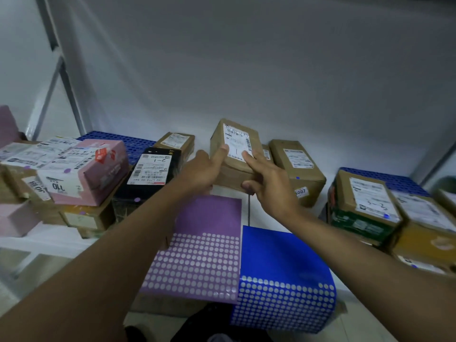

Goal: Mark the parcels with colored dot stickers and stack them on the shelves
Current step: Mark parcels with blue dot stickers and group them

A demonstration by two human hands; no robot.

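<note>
white shelving (61, 240) against a pale grey wall is shown from above, with blue perforated panels (128, 141) lying on it at the back left and back right. a small brown parcel (234, 154) is held tilted near the middle of the shelf, its white label (238, 144) turned upward. the left hand (201, 171) is curled round the parcel's left side, the thumb laid along the label's left edge. the right hand (267, 186) is set on the parcel's right side, the index finger pressed straight on the label's lower right corner and the thumb tucked beneath the near edge; the remaining fingers are loosely bent. in front of the parcel, a purple sticker sheet (202, 245) and a blue sticker sheet (283, 275) are laid side by side, their edges touching, many dots already gone from both. a black box (148, 174) with a label marked 2-1 is seen just left of the hands, and a pink box (91, 169) is stacked on other cartons further left. a brown carton (298, 169) with a blue dot is placed just right of the held parcel, and a green-sided box (362, 208) marked 3-3 is seen well to the right.
</note>
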